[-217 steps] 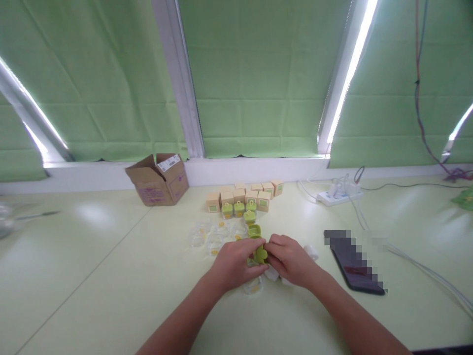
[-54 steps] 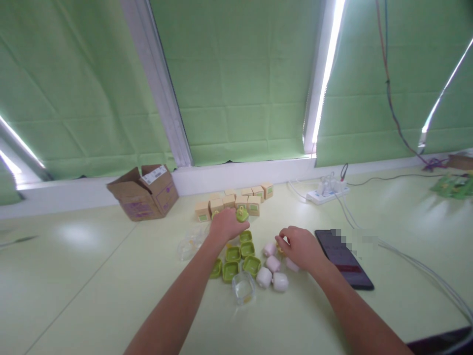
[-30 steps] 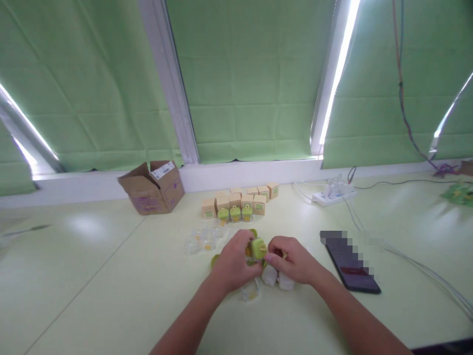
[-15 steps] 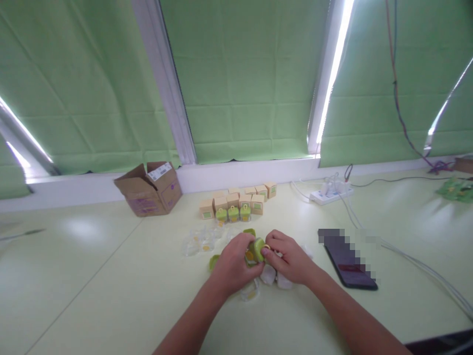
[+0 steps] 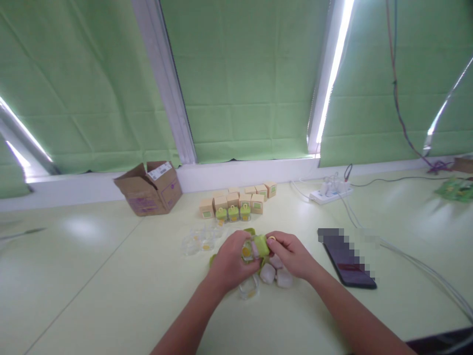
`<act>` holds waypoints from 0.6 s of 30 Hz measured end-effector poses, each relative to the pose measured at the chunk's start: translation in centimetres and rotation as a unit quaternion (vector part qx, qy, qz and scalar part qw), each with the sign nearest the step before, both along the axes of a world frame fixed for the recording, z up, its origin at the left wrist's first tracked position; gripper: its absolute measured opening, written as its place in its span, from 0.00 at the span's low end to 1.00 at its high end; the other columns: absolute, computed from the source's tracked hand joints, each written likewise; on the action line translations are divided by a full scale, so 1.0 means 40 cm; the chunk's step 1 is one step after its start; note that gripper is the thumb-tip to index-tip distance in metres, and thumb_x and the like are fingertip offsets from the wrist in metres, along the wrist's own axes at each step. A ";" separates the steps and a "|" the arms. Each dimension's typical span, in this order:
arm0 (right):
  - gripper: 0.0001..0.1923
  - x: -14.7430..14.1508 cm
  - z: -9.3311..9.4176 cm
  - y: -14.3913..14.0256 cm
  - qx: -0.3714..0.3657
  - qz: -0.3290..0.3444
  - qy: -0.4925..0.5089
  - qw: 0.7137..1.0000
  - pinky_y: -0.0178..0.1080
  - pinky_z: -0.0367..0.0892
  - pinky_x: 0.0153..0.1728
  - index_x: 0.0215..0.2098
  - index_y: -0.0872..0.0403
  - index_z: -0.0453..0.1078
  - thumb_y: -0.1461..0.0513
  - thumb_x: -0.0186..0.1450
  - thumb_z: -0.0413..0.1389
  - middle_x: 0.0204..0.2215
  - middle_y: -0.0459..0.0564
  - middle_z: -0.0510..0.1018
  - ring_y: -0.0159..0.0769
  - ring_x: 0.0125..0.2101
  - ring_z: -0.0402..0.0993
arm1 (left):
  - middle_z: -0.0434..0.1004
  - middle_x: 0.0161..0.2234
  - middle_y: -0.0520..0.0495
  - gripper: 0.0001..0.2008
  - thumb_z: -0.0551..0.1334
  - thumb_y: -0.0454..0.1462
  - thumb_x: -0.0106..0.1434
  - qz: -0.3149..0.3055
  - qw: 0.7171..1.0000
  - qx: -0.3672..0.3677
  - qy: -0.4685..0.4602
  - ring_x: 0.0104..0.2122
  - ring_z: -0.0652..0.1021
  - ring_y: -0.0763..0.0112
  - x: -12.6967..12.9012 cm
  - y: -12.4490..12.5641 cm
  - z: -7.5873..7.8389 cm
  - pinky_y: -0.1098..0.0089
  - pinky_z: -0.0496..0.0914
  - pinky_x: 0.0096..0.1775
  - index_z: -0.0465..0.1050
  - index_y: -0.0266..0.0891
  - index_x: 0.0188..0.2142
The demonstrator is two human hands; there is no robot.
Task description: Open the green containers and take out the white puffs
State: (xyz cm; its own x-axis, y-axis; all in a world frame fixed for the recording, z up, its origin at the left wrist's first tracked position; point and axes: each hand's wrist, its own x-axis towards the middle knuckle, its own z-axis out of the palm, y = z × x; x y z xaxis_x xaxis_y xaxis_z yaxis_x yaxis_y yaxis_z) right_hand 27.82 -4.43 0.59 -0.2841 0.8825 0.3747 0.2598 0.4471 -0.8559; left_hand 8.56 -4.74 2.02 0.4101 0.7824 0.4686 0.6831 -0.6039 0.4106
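Across a pale green tabletop (image 5: 92, 276) that runs below green window blinds (image 5: 251, 79), a person works with both bare hands near the middle. Largest of the loose things is an open cardboard box (image 5: 150, 189), lying on its side well to the left of the hands and farther back. A dark phone (image 5: 349, 259) lies flat just to the right of the hands, and a white power strip (image 5: 328, 195) with cables sits farther back on that side. Beyond the hands, a cluster of small tan boxes (image 5: 236, 199) stands with three green-lidded jars (image 5: 232, 213) in front of it. Clear cups (image 5: 199, 240) lie to the left of the hands, white pieces (image 5: 275, 275) just under them. The left hand (image 5: 231, 261) is curled around a small clear jar (image 5: 247, 251), held just above the tabletop, while the right hand (image 5: 293, 256) pinches the green lid (image 5: 261, 245) against that jar, fingers closed on it.
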 end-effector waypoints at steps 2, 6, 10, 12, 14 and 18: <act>0.18 0.001 -0.009 0.008 -0.058 0.006 0.053 0.997 0.34 0.63 0.29 0.26 0.55 0.68 0.54 0.67 0.47 0.22 0.45 0.71 0.32 0.26 0.67 | 0.71 0.39 0.46 0.19 0.63 0.36 0.52 0.001 1.000 -0.005 -0.010 0.39 0.73 0.63 0.000 -0.001 0.005 0.63 0.68 0.41 0.63 0.40 0.44; 0.18 0.000 -0.024 0.022 -0.149 -0.001 0.182 0.972 0.35 0.65 0.29 0.25 0.55 0.67 0.51 0.63 0.51 0.22 0.45 0.71 0.33 0.24 0.69 | 0.71 0.38 0.48 0.19 0.64 0.37 0.52 0.017 0.999 -0.008 -0.031 0.37 0.73 0.65 -0.012 0.004 0.016 0.65 0.69 0.39 0.64 0.41 0.43; 0.18 0.000 -0.029 0.026 -0.195 0.002 0.265 0.944 0.36 0.67 0.29 0.26 0.55 0.68 0.49 0.60 0.54 0.22 0.45 0.73 0.34 0.25 0.71 | 0.71 0.41 0.46 0.21 0.64 0.40 0.53 0.074 0.995 -0.021 -0.065 0.32 0.74 0.69 -0.055 0.036 0.019 0.69 0.71 0.32 0.65 0.40 0.46; 0.18 0.001 -0.030 0.026 -0.200 -0.002 0.272 0.941 0.37 0.67 0.29 0.26 0.55 0.69 0.49 0.59 0.55 0.22 0.45 0.73 0.35 0.25 0.71 | 0.71 0.44 0.45 0.22 0.63 0.41 0.53 0.098 0.990 -0.044 -0.088 0.33 0.75 0.69 -0.086 0.058 0.018 0.70 0.72 0.32 0.65 0.39 0.48; 0.18 0.002 -0.030 0.026 -0.201 -0.004 0.271 0.942 0.37 0.67 0.29 0.27 0.55 0.69 0.48 0.59 0.55 0.22 0.46 0.74 0.36 0.25 0.72 | 0.72 0.45 0.44 0.23 0.61 0.42 0.55 0.120 0.985 -0.072 -0.100 0.35 0.76 0.68 -0.118 0.078 0.017 0.70 0.73 0.33 0.64 0.39 0.49; 0.19 0.003 -0.031 0.028 -0.202 -0.015 0.270 0.941 0.38 0.68 0.29 0.27 0.55 0.69 0.47 0.58 0.56 0.23 0.47 0.75 0.37 0.25 0.72 | 0.74 0.45 0.45 0.23 0.60 0.44 0.55 0.156 0.975 -0.122 -0.098 0.37 0.77 0.66 -0.170 0.105 0.014 0.68 0.73 0.38 0.64 0.39 0.50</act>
State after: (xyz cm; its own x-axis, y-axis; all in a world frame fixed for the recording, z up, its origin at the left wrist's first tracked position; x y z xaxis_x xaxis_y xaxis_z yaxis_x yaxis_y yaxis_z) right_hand 27.95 -3.33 -0.63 -0.1221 0.9885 0.0896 -0.2551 0.0560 -0.9653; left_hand 1.75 -0.54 2.59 0.0557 0.9526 0.2991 0.7118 -0.2479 0.6572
